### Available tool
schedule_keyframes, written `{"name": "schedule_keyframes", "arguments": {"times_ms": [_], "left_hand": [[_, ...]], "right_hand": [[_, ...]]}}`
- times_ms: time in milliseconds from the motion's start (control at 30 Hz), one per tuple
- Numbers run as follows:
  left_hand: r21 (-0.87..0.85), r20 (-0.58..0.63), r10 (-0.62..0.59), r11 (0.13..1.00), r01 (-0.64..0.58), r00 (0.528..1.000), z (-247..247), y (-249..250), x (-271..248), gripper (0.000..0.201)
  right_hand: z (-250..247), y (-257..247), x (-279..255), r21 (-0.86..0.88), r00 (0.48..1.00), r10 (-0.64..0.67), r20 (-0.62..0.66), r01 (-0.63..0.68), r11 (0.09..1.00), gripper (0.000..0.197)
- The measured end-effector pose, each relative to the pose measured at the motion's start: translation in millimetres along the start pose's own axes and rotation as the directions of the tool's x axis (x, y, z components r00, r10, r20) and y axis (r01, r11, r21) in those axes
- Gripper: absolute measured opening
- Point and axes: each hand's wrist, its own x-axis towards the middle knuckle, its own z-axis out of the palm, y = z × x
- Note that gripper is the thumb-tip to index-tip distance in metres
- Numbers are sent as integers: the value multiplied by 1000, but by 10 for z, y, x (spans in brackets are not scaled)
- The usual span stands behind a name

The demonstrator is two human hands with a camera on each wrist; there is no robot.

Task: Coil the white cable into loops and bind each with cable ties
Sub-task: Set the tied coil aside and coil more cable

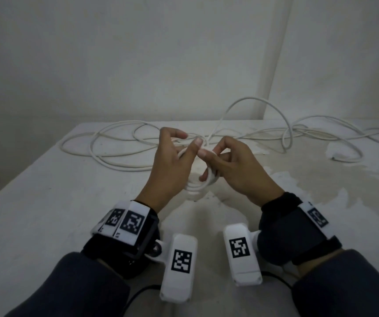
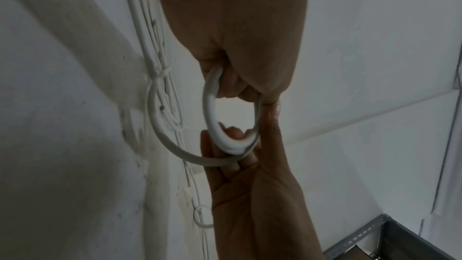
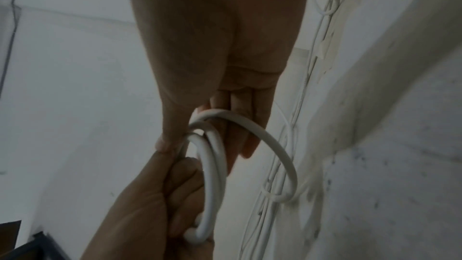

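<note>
We are mid-coiling: our left hand (image 1: 172,161) and right hand (image 1: 232,165) both grip the small coil (image 1: 197,184) of white cable (image 1: 120,154); next, wind in another turn from the slack lying far across the table (image 1: 46,202).

Your left hand (image 1: 170,165) and right hand (image 1: 236,170) are meeting over the middle of the table (image 1: 46,202), thumbs touching, and both are gripping a small coil (image 1: 197,186) between them. Behind your hands, the rest of the cable (image 1: 120,156) is lying in loose loops across the far half of the table, spreading left and right, with one loop (image 1: 259,110) rising against the wall (image 1: 138,53) behind.
</note>
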Motion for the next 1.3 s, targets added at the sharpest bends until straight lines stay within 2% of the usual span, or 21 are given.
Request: {"name": "schedule_keyframes", "arguments": {"times_ms": [100, 233, 333, 400, 500, 633, 733, 767, 833, 900, 933, 1000, 1067, 1133, 1300], "left_hand": [[-99, -12, -40, 994, 39, 999, 39, 38, -14, 14], [-161, -40, -82, 984, 75, 996, 77, 48, -4, 15], [-159, -13, -113, 981, 109, 994, 74, 18, -3, 13], [-168, 29, -147, 974, 150, 989, 82, 25, -12, 12], [-190, 44, -195, 961, 200, 980, 100, 22, 1, 17], [-194, -105, -331, 932, 307, 938, 25, -91, 54, 21], [-16, -223, -334, 940, 339, 916, -49, -150, 42, 31], [9, -234, -358, 929, 371, 904, -60, -164, 33, 37], [-106, -164, -487, 873, 476, 858, -55, -208, 17, 35], [-284, -43, -586, 784, 552, 809, -31, -212, -4, 18], [-346, -11, -593, 758, 553, 805, -26, -199, -13, 12], [-436, 17, -541, 753, 493, 841, -25, -173, -18, 12], [-461, 33, -431, 794, 396, 902, -20, -107, -15, 20], [-471, 58, -335, 821, 322, 940, -4, -31, -22, 24], [-488, 115, -249, 829, 273, 962, 27, 52, -41, 28]], "right_hand": [[3, -48, -27, 194, 998, 47, 33, -52, 980, 27], [107, -34, -43, 485, 978, 137, 156, -197, 852, 17], [151, -21, -14, 556, 962, 175, 211, -266, 787, 16], [148, -25, 7, 566, 957, 213, 195, -287, 773, 25], [105, -21, 25, 636, 967, 229, 113, -248, 731, 31], [-4, 28, 64, 798, 968, 249, 7, -155, 583, 31], [-89, 57, 91, 853, 963, 262, -62, -85, 515, 31], [-107, 65, 96, 863, 963, 261, -68, -74, 499, 31], [-120, 70, 96, 875, 965, 257, -52, -80, 478, 30], [-102, 67, 83, 862, 966, 257, -21, -113, 494, 27], [-90, 64, 74, 843, 966, 260, -15, -128, 523, 26], [-76, 64, 62, 790, 961, 272, -41, -136, 598, 28], [-80, 79, 61, 734, 953, 284, -106, -118, 668, 32], [-93, 103, 60, 682, 946, 279, -166, -95, 725, 35], [-41, 132, 44, 544, 964, 239, -120, -137, 828, 30]]}}
